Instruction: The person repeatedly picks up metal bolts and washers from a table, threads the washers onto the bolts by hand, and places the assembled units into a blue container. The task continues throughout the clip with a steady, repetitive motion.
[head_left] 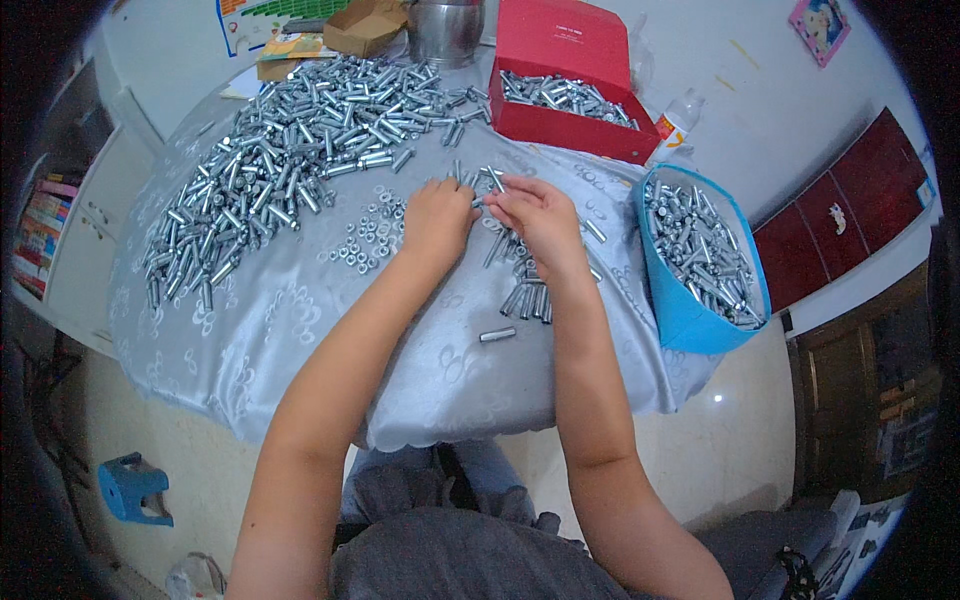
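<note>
Over the middle of the table, my left hand (438, 215) and my right hand (541, 215) work close together, fingertips almost meeting. The fingers of my right hand pinch a silvery anchor bolt (495, 180). My left hand is closed, its fingers curled down; what it grips is mostly hidden behind them. Beside the left wrist lies a spread of small nuts and washers (368, 238). Under and behind the right hand are more metal anchor bolts (528, 300), several lined up side by side. One single metal sleeve (497, 335) lies apart, nearer to me.
A big heap of anchor bolts (290, 150) covers the table's far left. An open red box (570, 135) with bolts stands at the back; a blue fabric bin (690, 320) full of bolts is at the right edge. Nearby are a plastic bottle (680, 118) and metal pot (446, 35).
</note>
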